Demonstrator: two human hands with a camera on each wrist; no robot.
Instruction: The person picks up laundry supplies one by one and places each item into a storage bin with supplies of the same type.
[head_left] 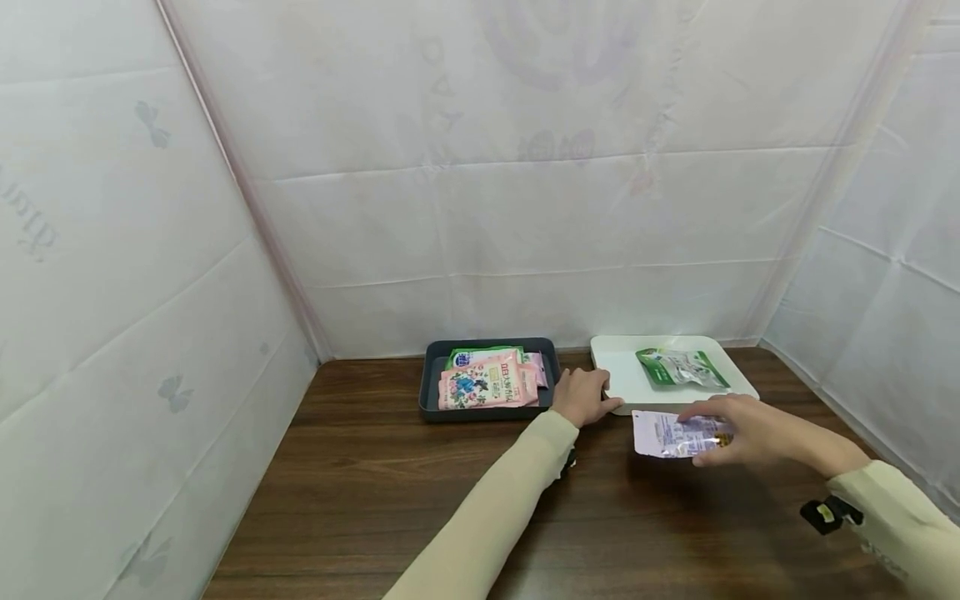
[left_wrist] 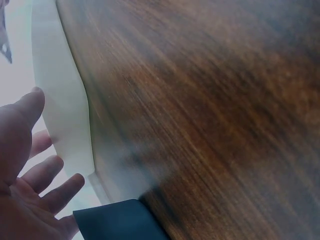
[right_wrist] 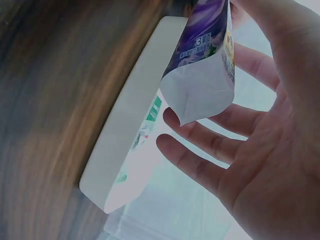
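Observation:
My right hand (head_left: pixel 753 429) pinches a purple pouch (head_left: pixel 671 435) just in front of the white tray (head_left: pixel 622 379). From the right wrist view, the pouch (right_wrist: pixel 200 85) shows a pale bottom fold, and three fingers spread out behind it. A green and silver packet (head_left: pixel 678 368) lies inside the white tray. My left hand (head_left: pixel 583 396) is at that tray's front left corner, beside the dark tray. Its fingers look loosely spread along the white wall (left_wrist: pixel 65 95) in the left wrist view, with nothing held in them.
To the left, a dark grey tray (head_left: pixel 427 392) holds several packets: pink floral ones (head_left: pixel 480 385), a green one (head_left: pixel 461 358) and a purple one behind. Both trays stand at the back of a brown wooden table (head_left: pixel 360 492), against white sheet walls (head_left: pixel 525 233).

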